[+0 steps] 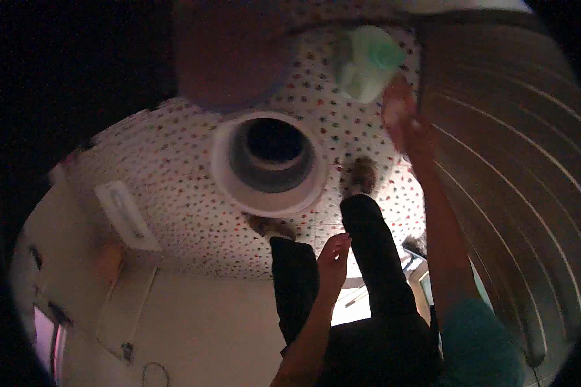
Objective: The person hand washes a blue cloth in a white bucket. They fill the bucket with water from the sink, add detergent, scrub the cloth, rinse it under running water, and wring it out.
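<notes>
A round white tub or bucket (269, 163) with a dark inside stands on the dotted floor in front of my feet. My right hand (401, 116) reaches forward at the upper right, its fingers beside a blurred pale green and white object (372, 63), perhaps a plastic container. Blur hides whether the fingers grip it. My left hand (335, 254) hangs between my knees with the fingers a little curled, and nothing shows in it.
A large dark rounded object (232, 53) stands beyond the tub. Ribbed brown panelling (508, 145) rises close on the right. A flat white rectangular piece (127, 215) lies at the left of the dotted floor (184, 169), near a pale wall (213, 329).
</notes>
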Tool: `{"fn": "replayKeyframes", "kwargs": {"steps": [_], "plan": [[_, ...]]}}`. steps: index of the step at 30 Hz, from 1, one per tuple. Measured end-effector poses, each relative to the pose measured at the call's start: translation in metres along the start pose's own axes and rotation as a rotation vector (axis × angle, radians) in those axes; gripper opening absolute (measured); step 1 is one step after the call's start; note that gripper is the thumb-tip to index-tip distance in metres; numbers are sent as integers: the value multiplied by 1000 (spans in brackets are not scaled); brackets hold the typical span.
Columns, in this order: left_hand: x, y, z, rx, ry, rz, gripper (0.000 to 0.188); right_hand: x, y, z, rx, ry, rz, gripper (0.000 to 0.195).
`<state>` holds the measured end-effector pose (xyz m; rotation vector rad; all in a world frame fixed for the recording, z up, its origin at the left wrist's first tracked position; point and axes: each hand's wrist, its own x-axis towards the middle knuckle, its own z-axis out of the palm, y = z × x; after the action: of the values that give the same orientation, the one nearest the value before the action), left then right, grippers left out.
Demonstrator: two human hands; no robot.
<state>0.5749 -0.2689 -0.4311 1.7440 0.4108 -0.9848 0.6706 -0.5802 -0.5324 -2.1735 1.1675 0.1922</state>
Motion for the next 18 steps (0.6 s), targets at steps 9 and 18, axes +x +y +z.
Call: {"fn": "replayKeyframes", "kwargs": {"steps": [9, 18], "plan": [[-42, 104, -29, 735, -56, 903, 66, -232, -165, -148, 281, -369, 135, 23], [-97, 169, -150, 448, 51, 779, 40, -280, -262, -152, -305, -301, -379, 38]]}}
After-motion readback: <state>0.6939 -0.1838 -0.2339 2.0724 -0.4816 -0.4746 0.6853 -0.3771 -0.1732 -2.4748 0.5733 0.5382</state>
